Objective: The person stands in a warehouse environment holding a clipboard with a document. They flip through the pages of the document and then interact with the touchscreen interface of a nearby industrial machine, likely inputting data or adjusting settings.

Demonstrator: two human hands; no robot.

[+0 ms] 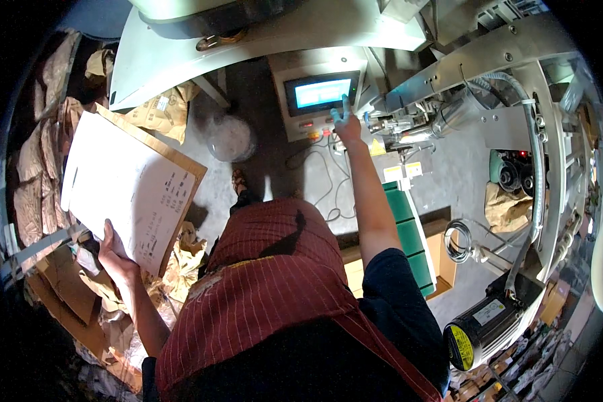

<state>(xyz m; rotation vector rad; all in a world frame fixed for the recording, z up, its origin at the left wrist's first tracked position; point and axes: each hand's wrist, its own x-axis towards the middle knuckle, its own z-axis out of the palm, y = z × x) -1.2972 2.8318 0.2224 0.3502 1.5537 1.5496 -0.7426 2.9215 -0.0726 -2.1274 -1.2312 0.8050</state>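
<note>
A brown board with white sheets of paper (130,191) is held out on the left, tilted, with handwriting on the top sheet. My left hand (118,260) grips its lower edge, thumb over the paper and the other fingers hidden beneath. Ahead, a pale control box carries a lit touchscreen (321,92) in a black frame. My right hand (346,124) reaches up to it with the index finger stretched onto the screen's lower right part. Nothing is held in that hand. Small buttons (313,136) sit along the box's near edge, just left of the wrist.
A green belt conveyor (409,238) lies right of my right arm. Beyond it stand a metal machine frame (543,154) and a black motor (492,325). A pale curved table (261,40) spans the front. Crumpled brown paper (184,261) fills the left; cables (325,191) trail on the floor.
</note>
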